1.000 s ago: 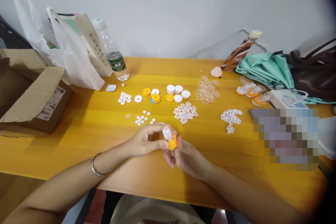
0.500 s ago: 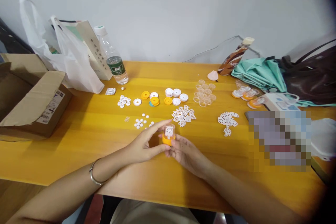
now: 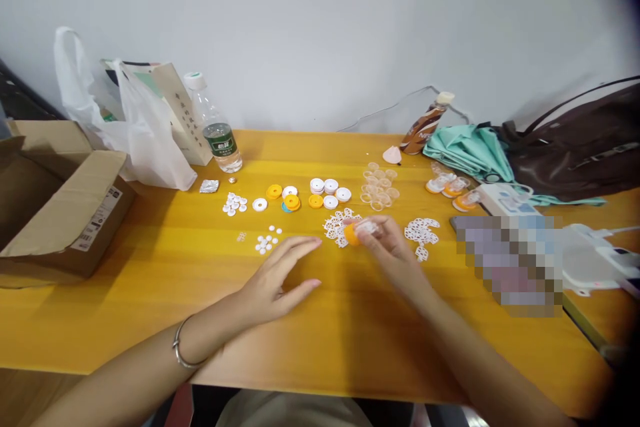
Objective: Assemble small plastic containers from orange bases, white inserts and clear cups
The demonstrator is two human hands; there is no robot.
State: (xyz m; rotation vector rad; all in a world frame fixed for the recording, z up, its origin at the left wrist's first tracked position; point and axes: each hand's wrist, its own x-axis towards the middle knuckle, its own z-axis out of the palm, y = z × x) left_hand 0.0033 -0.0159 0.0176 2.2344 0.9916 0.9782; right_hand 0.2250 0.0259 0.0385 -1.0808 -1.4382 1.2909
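Note:
My right hand (image 3: 393, 250) is closed around a small clear-domed piece with an orange base (image 3: 352, 234), tilted on its side above the table. The dome is mostly covered by my fingers. My left hand (image 3: 277, 280) holds nothing, its thumb and fingers spread apart, to the left of the piece. Just behind the held piece lies a heap of white lattice cut-outs (image 3: 336, 225). A second group of white cut-outs (image 3: 421, 232) lies to the right of my right hand. Small white discs (image 3: 264, 243) are near my left fingertips.
White and orange round bases (image 3: 330, 202) and clear cups (image 3: 379, 188) stand farther back. Several finished-looking domed pieces (image 3: 467, 201) rest at right, by a white power strip (image 3: 505, 203). A cardboard box (image 3: 107, 173), water bottle (image 3: 223, 147) and coffee bottle (image 3: 424, 125) are around the edges.
My left hand has let go of the domed piece. My right hand has carried it to the right and away from me, tipping it over. The view has shifted slightly.

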